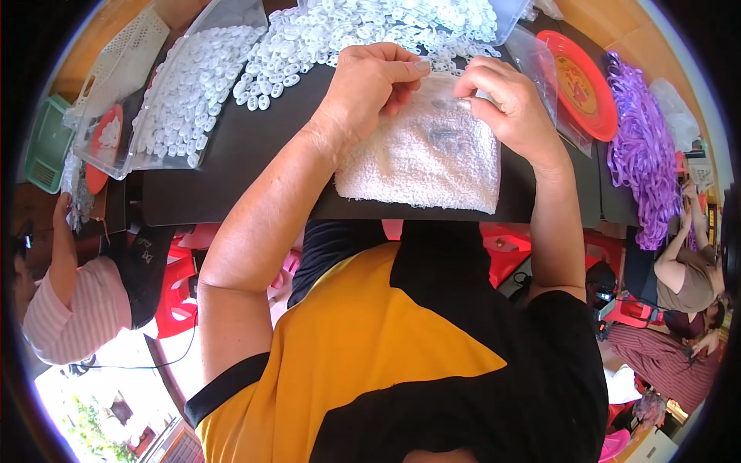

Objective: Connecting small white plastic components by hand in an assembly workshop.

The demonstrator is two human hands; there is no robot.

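A white terry cloth (421,174) lies at the table's front edge, with a greyish smudged patch in its upper part. Over the cloth's far left corner is my left hand (374,81), thumb and forefinger pinched together. My right hand (505,108) hovers above the cloth's right side, its fingers curled and the thumb pressed to the fingertips. Whatever sits in either pinch is too small to make out. Just beyond both hands spreads a heap of small white oval plastic pieces (301,50).
A clear bin (123,166) of the same pieces stands left on the dark table (247,166). At right are a red plate (598,92) and a bundle of purple ribbons (637,154). A green basket (46,147) is far left. Other people sit at both sides.
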